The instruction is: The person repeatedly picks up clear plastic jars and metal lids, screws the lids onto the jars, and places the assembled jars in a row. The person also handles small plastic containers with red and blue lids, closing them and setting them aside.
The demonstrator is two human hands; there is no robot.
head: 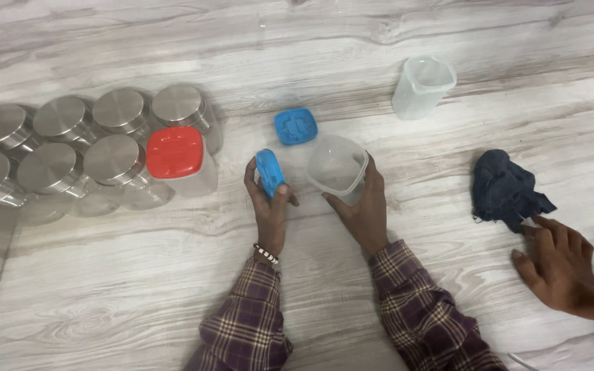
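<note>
My left hand (267, 206) grips a blue plastic lid (269, 172), held on edge above the pale wood-grain table (139, 275). Just to its right, my right hand (360, 206) holds a clear, square-ish plastic container (337, 165) tilted with its open mouth facing up and toward me. A second blue lid (295, 126) lies flat on the table just beyond both hands. Both of my sleeves are purple plaid, and a beaded bracelet sits on my left wrist.
Several clear jars with steel lids (63, 148) cluster at the left, beside a container with a red lid (176, 154). Another clear open container (422, 86) stands far right. Another person's hand (559, 264) rests next to a dark blue cloth (506, 189).
</note>
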